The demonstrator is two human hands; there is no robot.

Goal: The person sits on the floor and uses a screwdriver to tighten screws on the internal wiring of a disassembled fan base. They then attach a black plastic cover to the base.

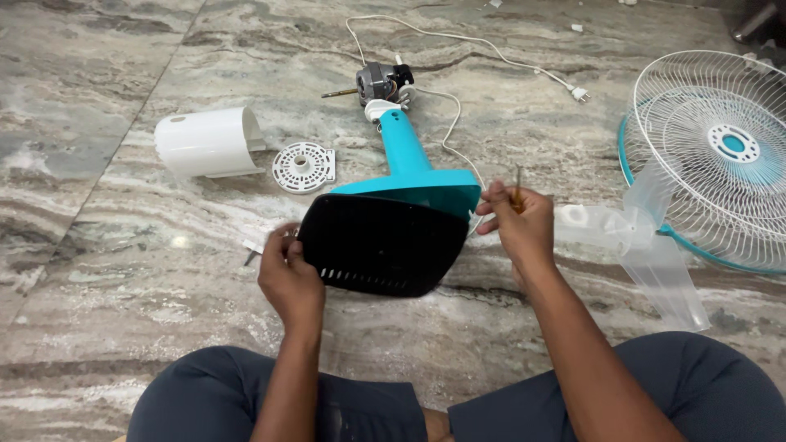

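We sit on a grey-and-cream marble floor [123, 270], knees at the bottom edge. Our left hand [288, 274] closes its grip on the left edge of the black fan base [385, 244], tilted up, its teal stem [407, 151] running away to the motor [381, 82]. Our right hand [520, 223], at the base's right edge, is shut around a screwdriver [517, 190]. Beyond the left grip lie a white cover [209, 141] and a round vented disc [304, 166]. Right of the right grip lie clear blades [655, 254] and a white grille [720, 155].
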